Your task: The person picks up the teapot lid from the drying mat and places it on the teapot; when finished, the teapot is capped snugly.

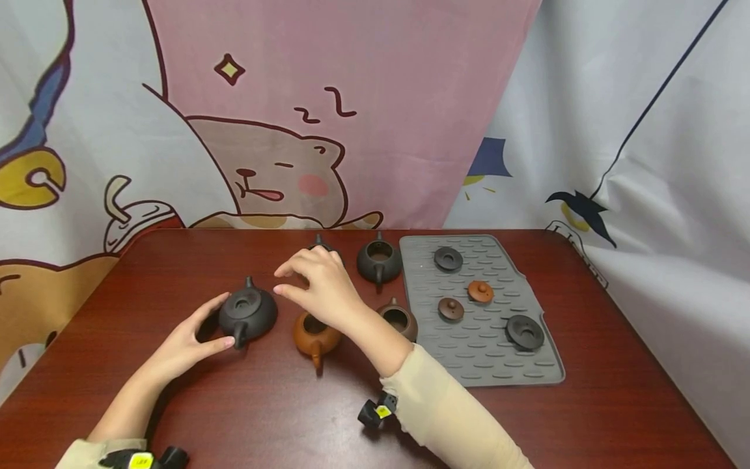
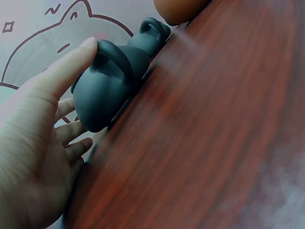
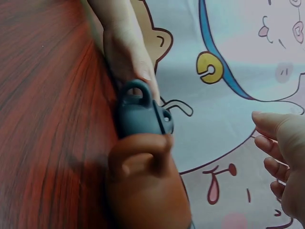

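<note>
**A:** ok so where's the lidded black teapot (image 1: pixel 258 312)?

**B:** On the red-brown surface (image 1: pixel 258 417), well left of the grey mat (image 1: pixel 422 273). Of all the pots it's farthest from that mat.

**A:** And the left hand (image 1: pixel 186 345)?

**B:** Gripping that pot tbh, thumb against the handle (image 1: pixel 239 335) and fingers curled round the side away from the mat.

**A:** Right one?

**B:** Right hand (image 1: pixel 328 283) hangs in the air left of the mat, thumb apart from loosely bent fingers.

**A:** What else is out?

**B:** Lidless brown teapot (image 1: pixel 404 320) just beside the mat's left edge, lidless charcoal teapot (image 1: pixel 379 262) near its far left corner. Lidless orange teapot (image 1: pixel 317 340) a bit farther left of it, plus a dark teapot (image 1: pixel 320 243) mostly hidden behind the right hand. On the mat: orange lid (image 1: pixel 480 292), brown lid (image 1: pixel 450 309), far black lid (image 1: pixel 448 258), near black lid (image 1: pixel 525 333).
</note>
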